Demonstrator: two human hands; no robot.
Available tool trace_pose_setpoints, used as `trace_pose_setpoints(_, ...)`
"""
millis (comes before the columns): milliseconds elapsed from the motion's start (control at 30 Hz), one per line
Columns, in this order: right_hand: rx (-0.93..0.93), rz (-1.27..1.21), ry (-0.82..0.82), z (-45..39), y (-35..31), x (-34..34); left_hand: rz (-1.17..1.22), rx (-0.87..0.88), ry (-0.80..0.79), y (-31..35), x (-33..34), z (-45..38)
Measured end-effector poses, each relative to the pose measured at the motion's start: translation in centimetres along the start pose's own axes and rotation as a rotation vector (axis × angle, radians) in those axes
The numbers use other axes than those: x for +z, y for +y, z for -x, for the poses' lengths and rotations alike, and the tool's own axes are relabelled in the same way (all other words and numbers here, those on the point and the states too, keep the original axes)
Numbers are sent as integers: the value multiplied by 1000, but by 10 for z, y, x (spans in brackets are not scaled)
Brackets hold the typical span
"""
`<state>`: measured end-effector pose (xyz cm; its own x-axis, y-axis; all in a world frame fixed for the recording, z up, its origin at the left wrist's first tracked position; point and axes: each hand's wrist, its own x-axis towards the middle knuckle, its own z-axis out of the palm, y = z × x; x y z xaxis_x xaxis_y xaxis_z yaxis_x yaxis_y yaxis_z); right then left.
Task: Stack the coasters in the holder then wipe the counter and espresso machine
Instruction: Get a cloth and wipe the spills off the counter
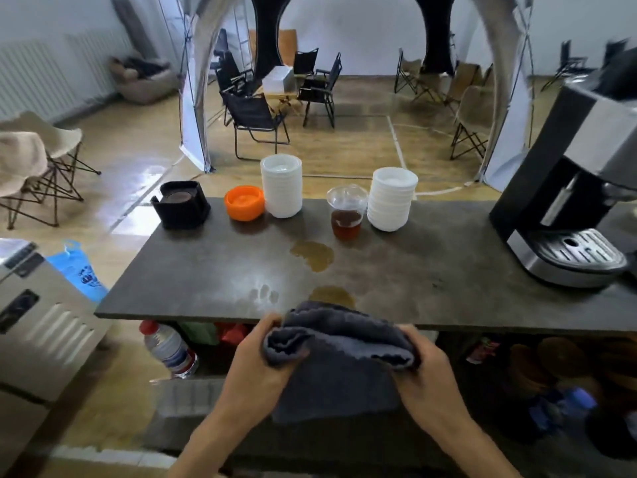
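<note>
A dark grey cloth (339,353) hangs folded between my hands just in front of the counter's near edge. My left hand (256,360) grips its left end and my right hand (425,365) grips its right end. On the grey counter (193,270) lie two brown spills, one (313,255) mid-counter and one (332,294) close to the cloth. The black coaster holder (181,205) stands at the far left with brown coasters inside. The espresso machine (572,201) stands at the right end.
Along the far edge stand an orange bowl (244,202), two stacks of white bowls (281,186) (391,203) and a plastic cup of brown drink (346,212). A water bottle (170,350) sits on the shelf under the counter. A steel appliance (34,326) is at the left.
</note>
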<state>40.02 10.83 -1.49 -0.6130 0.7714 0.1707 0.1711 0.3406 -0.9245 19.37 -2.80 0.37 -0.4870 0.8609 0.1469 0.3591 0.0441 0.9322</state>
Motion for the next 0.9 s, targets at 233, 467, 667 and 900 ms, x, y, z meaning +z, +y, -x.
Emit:
trace_pose_setpoints(233, 211, 226, 88, -112, -30, 21, -200, -123, 113, -10, -23, -99)
trace_pose_setpoints(467, -135, 798, 175, -96, 1, 54, -755, 270, 68, -31, -7, -87)
trace_pose_setpoints(667, -143, 1028, -260, -112, 12, 66, -973, 325, -217, -47, 18, -98)
trace_pose_setpoints(900, -140, 993, -333, -108, 13, 62, -982, 296, -256, -53, 19, -92)
